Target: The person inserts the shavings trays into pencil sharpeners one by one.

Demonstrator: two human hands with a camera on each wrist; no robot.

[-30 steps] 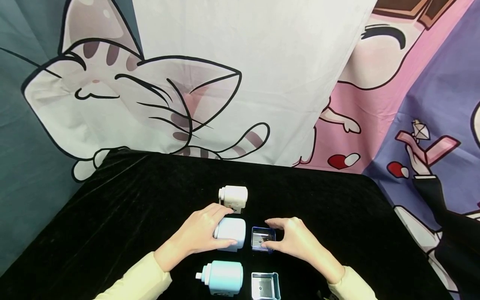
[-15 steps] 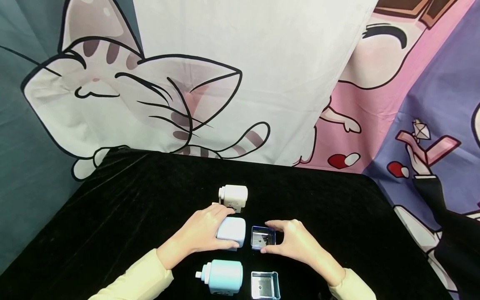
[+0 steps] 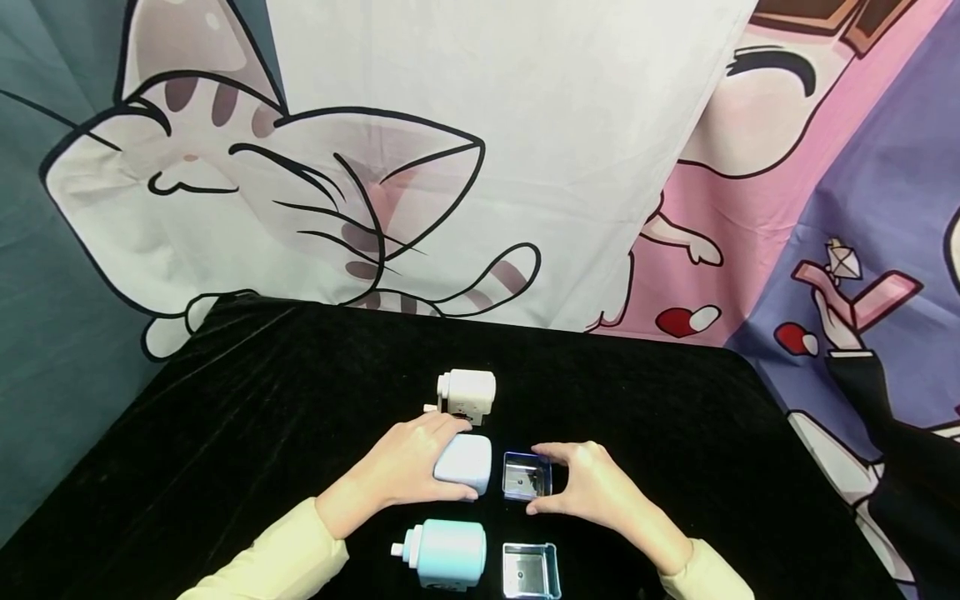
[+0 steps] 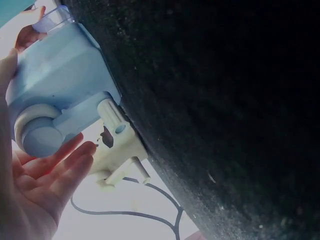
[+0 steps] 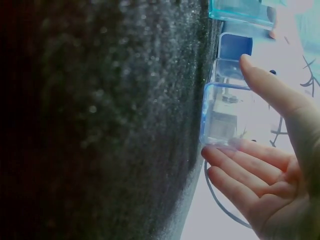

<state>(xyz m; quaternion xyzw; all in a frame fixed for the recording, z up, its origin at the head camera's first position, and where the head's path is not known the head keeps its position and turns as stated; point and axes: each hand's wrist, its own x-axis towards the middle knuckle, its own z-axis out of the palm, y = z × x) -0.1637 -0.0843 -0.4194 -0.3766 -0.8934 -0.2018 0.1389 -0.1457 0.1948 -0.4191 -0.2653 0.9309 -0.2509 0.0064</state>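
In the head view a pale blue crank pencil sharpener (image 3: 467, 461) lies between the thumb and fingers of my left hand (image 3: 401, 462). The left wrist view shows its round crank hub (image 4: 44, 136), with fairly straight fingers beside it and the thumb along the opposite side. To the right sits a clear blue-rimmed drawer (image 3: 525, 477). My right hand (image 3: 588, 479) spans that drawer loosely, fingertips at its far corner and thumb apart from its near edge. The right wrist view shows the same gap between thumb and drawer (image 5: 227, 115).
A white crank sharpener (image 3: 471, 393) stands behind the blue one. Nearer, a turquoise sharpener (image 3: 450, 554) lies left of a clear turquoise-rimmed drawer (image 3: 531, 572). Black cloth (image 3: 300, 400) covers the table, and a cartoon-printed curtain (image 3: 585, 167) hangs behind it.
Both thumbs have moved slightly outward: the left from over the blue sharpener to its near edge, the right off the clear drawer. The white sharpener's crank has come into view.
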